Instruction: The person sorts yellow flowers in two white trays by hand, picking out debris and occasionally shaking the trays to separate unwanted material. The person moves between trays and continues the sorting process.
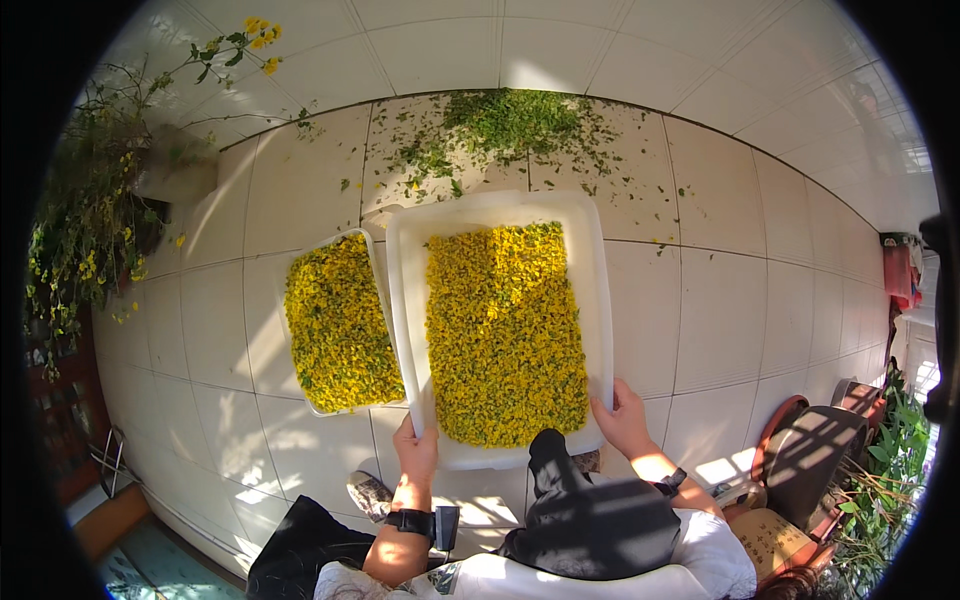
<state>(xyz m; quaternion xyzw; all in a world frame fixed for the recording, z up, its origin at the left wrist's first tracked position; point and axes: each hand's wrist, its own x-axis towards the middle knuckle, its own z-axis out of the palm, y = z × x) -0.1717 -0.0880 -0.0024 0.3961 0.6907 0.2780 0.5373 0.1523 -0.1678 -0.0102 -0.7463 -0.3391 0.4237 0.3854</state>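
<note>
A large white plastic tub (406, 300) is in front of me, with a broad layer of yellow flower heads (506, 352) mixed with green bits inside it. My left hand (416, 448) grips the tub's near left rim. On the near right rim, my right hand (624, 421) has hold of the side, thumb on top. The tub's underside is hidden, so I cannot tell whether it rests on the floor. Just left of it, a smaller clear plastic tray (370, 247) lies on the tiles, filled with similar yellow flowers (337, 322).
Chopped green leaves (517, 120) are heaped against the tiled wall (442, 60), with scraps scattered over the floor tiles (720, 315). A planter (176, 165) with trailing yellow-flowered stems (90, 225) stands at left. Flower pots (780, 536) line the near right. My knee (551, 457) overlaps the tub's near edge.
</note>
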